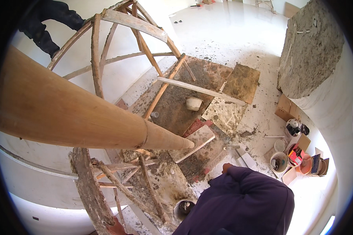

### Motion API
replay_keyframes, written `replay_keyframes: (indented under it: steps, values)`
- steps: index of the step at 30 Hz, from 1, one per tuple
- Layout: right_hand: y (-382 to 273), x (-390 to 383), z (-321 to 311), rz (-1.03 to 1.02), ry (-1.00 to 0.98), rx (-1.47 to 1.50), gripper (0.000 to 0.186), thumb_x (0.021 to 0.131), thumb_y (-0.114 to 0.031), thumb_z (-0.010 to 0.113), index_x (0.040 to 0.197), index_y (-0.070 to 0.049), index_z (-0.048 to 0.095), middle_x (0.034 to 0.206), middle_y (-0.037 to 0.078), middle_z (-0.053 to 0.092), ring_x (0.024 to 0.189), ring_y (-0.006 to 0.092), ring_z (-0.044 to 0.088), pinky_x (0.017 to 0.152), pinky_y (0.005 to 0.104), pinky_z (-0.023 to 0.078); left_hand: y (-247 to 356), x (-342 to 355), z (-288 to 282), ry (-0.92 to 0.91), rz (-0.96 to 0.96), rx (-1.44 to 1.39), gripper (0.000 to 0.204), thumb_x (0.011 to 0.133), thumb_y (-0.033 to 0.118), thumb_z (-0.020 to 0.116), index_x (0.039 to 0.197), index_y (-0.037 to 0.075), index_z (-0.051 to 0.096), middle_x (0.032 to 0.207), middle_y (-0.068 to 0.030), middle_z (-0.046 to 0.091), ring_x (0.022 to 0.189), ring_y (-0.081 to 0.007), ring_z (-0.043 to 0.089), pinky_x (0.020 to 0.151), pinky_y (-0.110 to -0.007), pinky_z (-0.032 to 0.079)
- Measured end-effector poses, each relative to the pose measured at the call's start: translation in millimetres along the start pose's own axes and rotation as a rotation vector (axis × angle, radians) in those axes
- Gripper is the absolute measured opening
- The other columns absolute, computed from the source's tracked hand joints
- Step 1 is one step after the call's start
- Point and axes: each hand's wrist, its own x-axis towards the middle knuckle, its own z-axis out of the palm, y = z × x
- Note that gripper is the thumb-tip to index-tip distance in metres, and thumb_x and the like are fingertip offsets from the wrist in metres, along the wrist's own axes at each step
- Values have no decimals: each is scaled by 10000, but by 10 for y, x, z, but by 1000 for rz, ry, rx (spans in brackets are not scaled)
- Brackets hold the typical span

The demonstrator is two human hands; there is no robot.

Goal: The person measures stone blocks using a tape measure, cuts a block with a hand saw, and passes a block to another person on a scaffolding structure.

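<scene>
My left hand (pixel 115 226) is closed on a rough, plaster-crusted wooden plank (pixel 91 191) at the lower left, part of a timber frame. My right hand (pixel 226 167) shows only as curled fingertips past a dark purple sleeve (pixel 247 199); whatever it may hold is hidden. A thick, smooth bamboo pole (pixel 74 105) runs diagonally from the upper left down toward the middle, above the plank. Below, a metal bucket (pixel 182 209) is partly hidden by my sleeve.
A person's dark-clad legs (pixel 47 27) are on another timber frame (pixel 96 58). Stained boards (pixel 241 82) and a white bucket (pixel 193 103) lie on the floor. Several buckets (pixel 278 162) and cardboard boxes (pixel 284 107) cluster beside a rough plastered column (pixel 310 47) at the right.
</scene>
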Motion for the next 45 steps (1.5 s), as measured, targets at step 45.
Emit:
replay_keyframes:
  steps: [45]
  values:
    - [222, 99, 62, -1, 6, -23, 468, 777, -407, 756, 1013, -6, 814, 1048, 248, 784, 1012, 431, 762, 880, 508, 618, -293, 237, 496, 170, 160, -111, 1034, 777, 915, 656, 1354, 59, 722, 1246, -255, 742, 1129, -457, 703, 964, -674, 496]
